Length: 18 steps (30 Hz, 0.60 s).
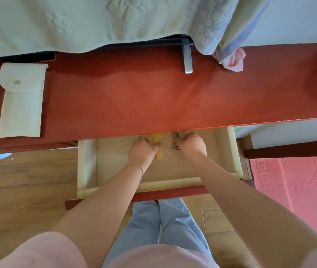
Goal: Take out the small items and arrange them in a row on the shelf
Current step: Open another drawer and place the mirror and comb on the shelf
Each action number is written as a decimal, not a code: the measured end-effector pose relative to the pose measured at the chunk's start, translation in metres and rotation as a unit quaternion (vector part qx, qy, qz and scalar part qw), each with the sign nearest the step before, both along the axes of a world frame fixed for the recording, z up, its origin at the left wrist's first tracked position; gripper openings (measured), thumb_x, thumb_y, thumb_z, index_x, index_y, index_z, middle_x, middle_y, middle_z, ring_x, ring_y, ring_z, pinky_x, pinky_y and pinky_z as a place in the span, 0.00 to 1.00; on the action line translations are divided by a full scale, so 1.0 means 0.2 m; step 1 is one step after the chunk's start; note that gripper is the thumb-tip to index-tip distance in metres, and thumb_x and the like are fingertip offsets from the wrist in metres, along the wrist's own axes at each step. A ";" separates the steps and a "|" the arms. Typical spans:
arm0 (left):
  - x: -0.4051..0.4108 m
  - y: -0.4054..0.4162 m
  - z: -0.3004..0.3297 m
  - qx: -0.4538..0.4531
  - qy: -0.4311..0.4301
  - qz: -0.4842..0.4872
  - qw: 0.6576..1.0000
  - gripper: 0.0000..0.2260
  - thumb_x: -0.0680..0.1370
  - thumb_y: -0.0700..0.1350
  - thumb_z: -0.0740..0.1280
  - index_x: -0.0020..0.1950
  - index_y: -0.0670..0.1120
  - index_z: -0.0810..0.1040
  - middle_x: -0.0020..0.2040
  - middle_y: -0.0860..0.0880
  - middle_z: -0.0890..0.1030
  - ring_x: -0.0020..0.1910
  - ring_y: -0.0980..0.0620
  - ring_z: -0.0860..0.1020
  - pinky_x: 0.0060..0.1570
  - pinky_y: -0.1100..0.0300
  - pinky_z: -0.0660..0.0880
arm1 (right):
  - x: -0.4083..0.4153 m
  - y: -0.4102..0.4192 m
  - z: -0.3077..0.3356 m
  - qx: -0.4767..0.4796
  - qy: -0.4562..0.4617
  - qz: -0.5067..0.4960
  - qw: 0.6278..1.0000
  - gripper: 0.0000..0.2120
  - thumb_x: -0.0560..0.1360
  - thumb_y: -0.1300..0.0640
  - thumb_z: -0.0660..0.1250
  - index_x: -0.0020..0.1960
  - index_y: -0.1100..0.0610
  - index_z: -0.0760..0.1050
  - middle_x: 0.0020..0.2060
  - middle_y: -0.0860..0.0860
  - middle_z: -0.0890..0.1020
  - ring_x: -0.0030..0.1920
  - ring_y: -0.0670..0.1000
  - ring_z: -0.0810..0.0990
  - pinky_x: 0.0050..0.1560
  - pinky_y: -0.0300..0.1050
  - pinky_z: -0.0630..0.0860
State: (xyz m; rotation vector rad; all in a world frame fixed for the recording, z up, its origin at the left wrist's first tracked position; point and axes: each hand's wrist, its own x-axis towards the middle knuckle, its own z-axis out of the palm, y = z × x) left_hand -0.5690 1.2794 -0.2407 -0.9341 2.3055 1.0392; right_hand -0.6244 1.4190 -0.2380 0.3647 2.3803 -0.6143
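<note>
reaching both hands into the drawer (88, 163); left hand (143, 149) gripping the yellow comb (159, 154); right hand (192, 143) beside the brown comb (174, 141), grip unclear; lifting level, clearing the red surface (153, 97).

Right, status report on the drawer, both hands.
Both hands in open drawer. Left hand over yellow item, grip unclear. Right hand beside dark comb, fingers hidden under shelf edge. Nothing taken out yet.

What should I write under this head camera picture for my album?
Both hands, left hand and right hand, reach into an open drawer holding combs.
</note>
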 end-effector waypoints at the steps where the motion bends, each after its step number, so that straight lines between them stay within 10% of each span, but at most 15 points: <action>1: 0.00 0.01 -0.01 0.000 -0.002 -0.002 1.000 0.16 0.72 0.56 0.68 0.48 0.45 0.71 0.39 0.50 0.75 0.41 0.46 0.76 0.38 0.58 0.68 | 0.00 -0.01 -0.01 0.011 0.000 -0.002 1.000 0.26 0.76 0.42 0.60 0.63 0.62 0.67 0.57 0.58 0.76 0.56 0.60 0.77 0.45 0.46 0.70; 13: -0.02 0.08 -0.07 -0.074 -0.073 -0.103 0.989 0.17 0.74 0.48 0.65 0.59 0.41 0.70 0.54 0.42 0.77 0.51 0.41 0.78 0.44 0.54 0.73 | -0.01 -0.04 -0.05 0.001 -0.022 -0.055 0.998 0.23 0.76 0.49 0.64 0.63 0.64 0.66 0.59 0.58 0.75 0.59 0.60 0.75 0.46 0.45 0.68; 18: 0.00 0.11 -0.05 -0.097 -0.069 -0.120 0.986 0.20 0.75 0.47 0.64 0.64 0.40 0.67 0.59 0.41 0.73 0.54 0.40 0.76 0.47 0.53 0.72 | 0.03 -0.03 -0.06 -0.071 -0.047 -0.087 0.993 0.15 0.76 0.53 0.62 0.58 0.61 0.72 0.52 0.58 0.79 0.44 0.56 0.77 0.40 0.44 0.70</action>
